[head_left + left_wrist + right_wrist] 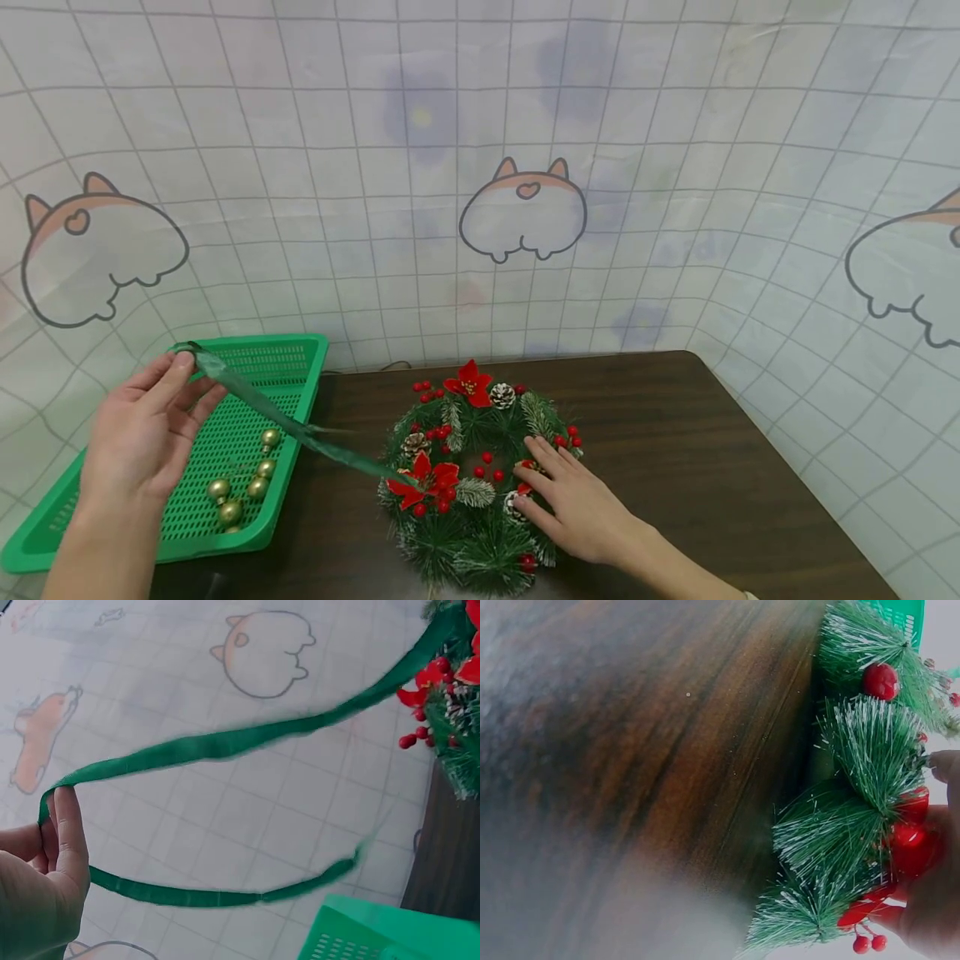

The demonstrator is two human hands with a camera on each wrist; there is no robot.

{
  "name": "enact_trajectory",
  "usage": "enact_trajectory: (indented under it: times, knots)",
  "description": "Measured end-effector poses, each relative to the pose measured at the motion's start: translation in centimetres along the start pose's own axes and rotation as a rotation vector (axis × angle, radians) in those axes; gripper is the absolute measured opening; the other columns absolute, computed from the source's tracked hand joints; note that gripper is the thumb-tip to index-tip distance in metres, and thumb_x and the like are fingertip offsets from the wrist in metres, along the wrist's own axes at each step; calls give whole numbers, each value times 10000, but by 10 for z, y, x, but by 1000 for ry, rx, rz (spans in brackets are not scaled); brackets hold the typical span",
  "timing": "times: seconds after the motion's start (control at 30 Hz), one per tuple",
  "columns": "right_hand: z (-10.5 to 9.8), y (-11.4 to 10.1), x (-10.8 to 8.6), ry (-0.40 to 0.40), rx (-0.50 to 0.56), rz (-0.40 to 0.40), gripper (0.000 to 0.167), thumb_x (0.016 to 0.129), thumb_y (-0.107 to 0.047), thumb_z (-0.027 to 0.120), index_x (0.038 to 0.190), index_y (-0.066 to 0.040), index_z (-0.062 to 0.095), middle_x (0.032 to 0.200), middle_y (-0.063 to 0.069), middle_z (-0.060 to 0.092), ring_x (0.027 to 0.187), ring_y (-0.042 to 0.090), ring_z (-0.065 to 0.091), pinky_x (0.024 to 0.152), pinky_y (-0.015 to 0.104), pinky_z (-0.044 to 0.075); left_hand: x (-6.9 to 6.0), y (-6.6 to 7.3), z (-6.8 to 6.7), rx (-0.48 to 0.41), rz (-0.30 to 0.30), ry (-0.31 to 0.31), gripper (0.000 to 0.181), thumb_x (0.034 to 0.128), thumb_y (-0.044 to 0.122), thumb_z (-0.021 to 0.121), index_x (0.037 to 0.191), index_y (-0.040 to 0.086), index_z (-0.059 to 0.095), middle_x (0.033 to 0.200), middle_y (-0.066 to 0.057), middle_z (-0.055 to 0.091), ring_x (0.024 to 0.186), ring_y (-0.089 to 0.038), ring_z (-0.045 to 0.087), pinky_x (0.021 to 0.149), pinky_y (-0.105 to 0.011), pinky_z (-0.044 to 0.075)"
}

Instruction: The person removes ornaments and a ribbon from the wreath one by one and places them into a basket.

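Note:
My left hand (pixel 142 442) is raised over the basket and pinches a green ribbon (pixel 258 402) between thumb and fingers. From there the ribbon slopes down to the Christmas wreath (pixel 487 554), where it meets a red poinsettia (pixel 433 481). In the left wrist view, a loose tail of ribbon (pixel 187 896) hangs in a curve below the left hand (pixel 45 892). My right hand (pixel 585 508) rests on the wreath's right side, fairly straight fingers reaching toward the centre hole. The right wrist view shows frosted needles (pixel 862 750) and red petals beside that hand (pixel 937 900).
A green plastic basket (pixel 288 500) stands at the left with several gold baubles (pixel 231 511) inside. Pinecones (pixel 502 396) and red berries (pixel 483 473) dot the wreath. The dark wooden table (pixel 675 433) meets a wall covering (pixel 360 250) at the back.

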State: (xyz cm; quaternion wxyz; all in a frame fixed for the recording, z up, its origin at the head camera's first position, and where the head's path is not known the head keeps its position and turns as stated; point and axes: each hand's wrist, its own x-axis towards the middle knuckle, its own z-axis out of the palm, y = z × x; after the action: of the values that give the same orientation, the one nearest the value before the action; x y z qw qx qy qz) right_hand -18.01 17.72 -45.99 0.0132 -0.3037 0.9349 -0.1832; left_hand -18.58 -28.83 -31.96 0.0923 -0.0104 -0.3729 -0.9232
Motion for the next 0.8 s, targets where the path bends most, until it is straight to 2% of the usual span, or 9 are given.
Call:
enact_trajectory:
  times: [0.13,0.3,0.6,0.8]
  knots:
    - [0,0,0,8,-8,-7,611,1096,-524,402,1469,-72,576,1651,173,277,1532,330,214,1212,556,220,2,8,3,-15,-1,-4,151,1015,-6,607,1145,-20,683,1056,-83,664,831,-259,725,797,-374,618]
    - [0,1,0,7,-9,-8,615,1096,-529,399,1470,-74,576,1652,172,277,1532,328,212,1214,553,216,7,18,10,-39,59,-41,129,1014,-43,585,1089,-64,688,997,-120,689,808,-275,739,776,-375,621]
    - [0,1,-1,7,-1,0,609,1095,-524,408,1465,-72,580,1653,171,275,1533,329,211,1215,555,210,16,41,20,-54,128,32,161,989,-56,620,1148,-34,628,1106,-92,614,798,-287,726,780,-376,621]
    - [0,0,-1,10,1,1,617,1093,-532,405,1464,-72,582,1653,169,277,1532,331,213,1214,558,212,22,53,20,-28,212,30,142,988,-42,625,1121,-67,668,1022,-119,673,773,-272,735,743,-354,623]
